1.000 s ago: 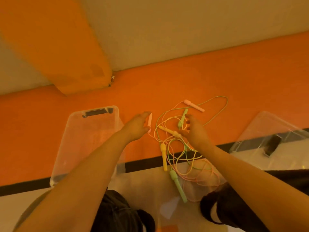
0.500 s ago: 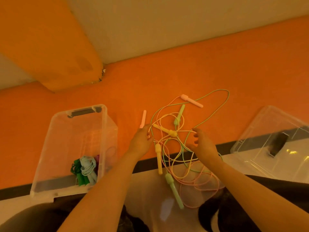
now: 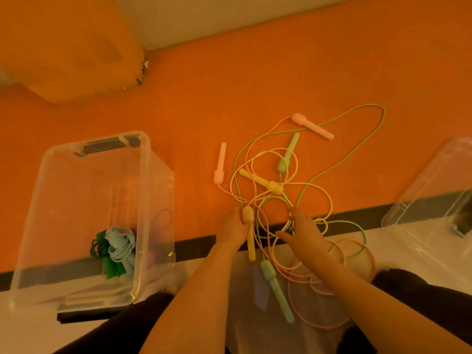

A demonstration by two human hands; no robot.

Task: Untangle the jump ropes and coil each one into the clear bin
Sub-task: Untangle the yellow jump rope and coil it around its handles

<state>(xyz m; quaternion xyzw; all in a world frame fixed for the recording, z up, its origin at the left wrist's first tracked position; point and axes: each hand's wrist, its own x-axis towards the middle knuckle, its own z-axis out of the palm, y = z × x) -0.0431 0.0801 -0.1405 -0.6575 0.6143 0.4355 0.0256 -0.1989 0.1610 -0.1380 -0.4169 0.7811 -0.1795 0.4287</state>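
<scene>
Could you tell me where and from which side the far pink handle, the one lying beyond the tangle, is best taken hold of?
Grip the far pink handle around its slim bare shaft, coming from above at its right end. It lies flat, apart from both hands, and its thick left end carries the pink cord, with a green cord crossing close by.

A single head-worn camera looks steeply down, seemingly from close, over the floor [image 3: 255, 80] ahead.

Three thin jump ropes, pink [image 3: 332, 284], yellow [image 3: 329, 200] and green [image 3: 357, 116], lie knotted together on the orange floor, handles splayed; the pink loops pool at six o'clock. At nine o'clock stands the clear bin [image 3: 143, 200], holding coiled green and pale-blue ropes
</scene>
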